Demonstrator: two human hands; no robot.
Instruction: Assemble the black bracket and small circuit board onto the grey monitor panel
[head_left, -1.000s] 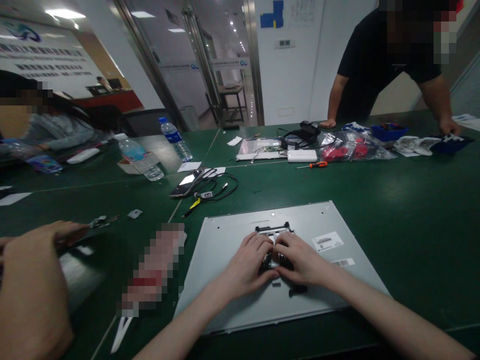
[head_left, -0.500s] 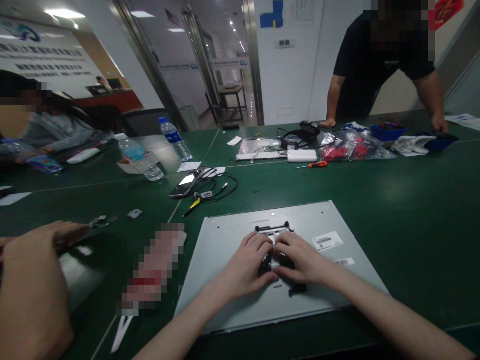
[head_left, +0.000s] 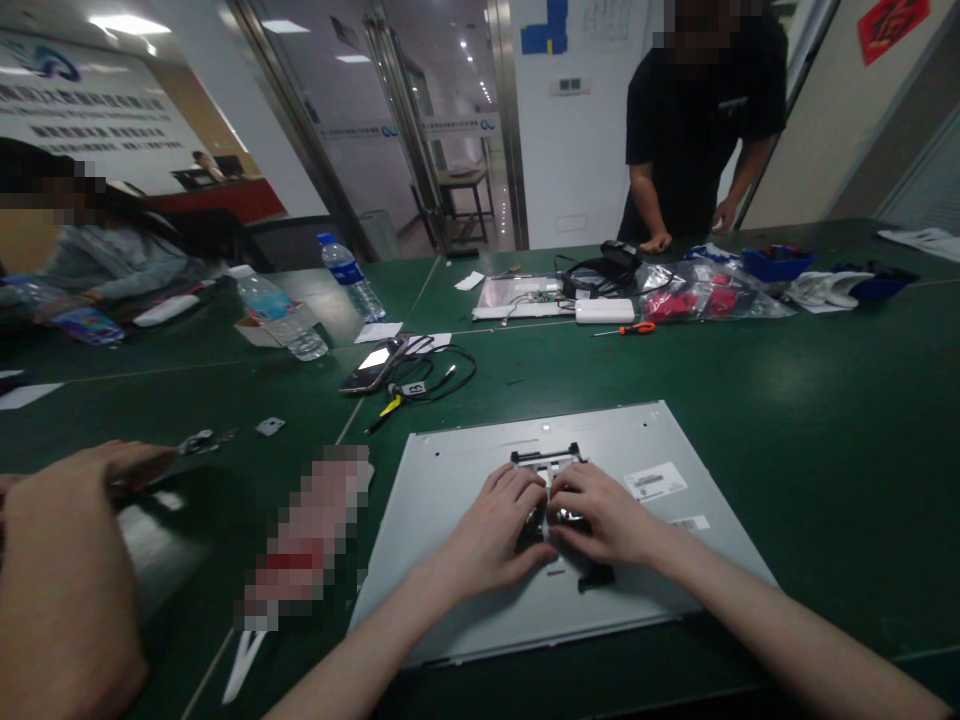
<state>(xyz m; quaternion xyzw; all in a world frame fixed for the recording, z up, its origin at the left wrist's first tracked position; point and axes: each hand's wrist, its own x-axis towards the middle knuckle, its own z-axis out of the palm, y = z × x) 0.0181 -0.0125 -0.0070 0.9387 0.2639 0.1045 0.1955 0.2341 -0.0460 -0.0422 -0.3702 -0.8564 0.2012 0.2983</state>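
A flat silver-grey panel [head_left: 450,610], like the metal back of a display, lies on the green table in front of me. White labels [head_left: 655,482] are stuck on its right side. At its middle, black fittings [head_left: 546,456] show above and below my fingers. My left hand [head_left: 502,525] is curled over a dark glossy part [head_left: 531,525], thumb towards the centre. My right hand [head_left: 596,515] curls in the same way over a second dark glossy part [head_left: 571,520], close beside the left. The fingers hide most of both parts.
At left, another person's arm [head_left: 67,570] reaches over the table near a blurred-out pink item [head_left: 311,530]. Beyond the panel are a phone [head_left: 373,365] with cables, bottles [head_left: 277,310], a screwdriver [head_left: 636,328], a white box [head_left: 604,311] and a bag of red pieces [head_left: 697,295]. A person in black [head_left: 701,120] stands opposite.
My right fingers have shifted slightly, with the thumb a little further from the left thumb. The person opposite has moved left and drawn an arm back from the blue tray.
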